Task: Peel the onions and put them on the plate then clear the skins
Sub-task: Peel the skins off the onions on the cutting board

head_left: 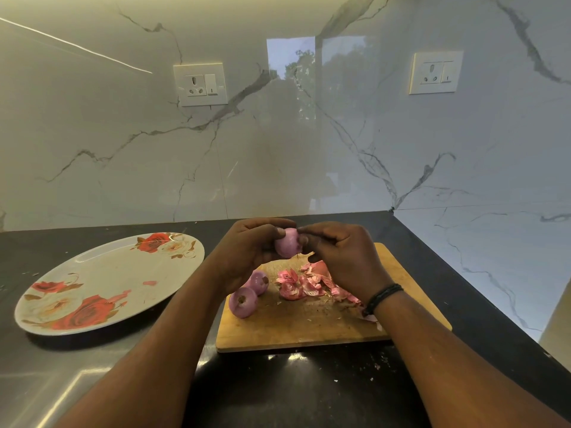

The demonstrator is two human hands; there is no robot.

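- Held above the far edge of the wooden cutting board (309, 329): one red onion (287, 246), gripped between both hands and looking mostly bare.
- Left hand (247, 248) curled round the onion's left side, thumb on top; right hand (340, 257) pinching at its right side, seemingly at a last shred of skin, though hidden too much to tell for sure.
- Lying on the board just below the left hand: two more peeled onions (250, 293), touching each other, near the board's left edge.
- Heaped beside them, under the right wrist: a pile of pink onion skins (304, 284), with stray flakes on the board and on the dark counter (309, 393).
- Well apart to the left: the floral plate (102, 282), holding no onion, only a scrap or two of pink skin.
- Likely slip: smooth peeled surface squirting out of the grip if the pinch pulls hard, then rolling off the board onto the counter.
- Likely knock: forearm or wrist brushing the two loose onions off the left edge when reaching over to the plate.
- Likely scatter: light, dry skins swept further by the right wrist, making the clearing longer.
- Likely miss: scraps left on the plate ending up under the onions.
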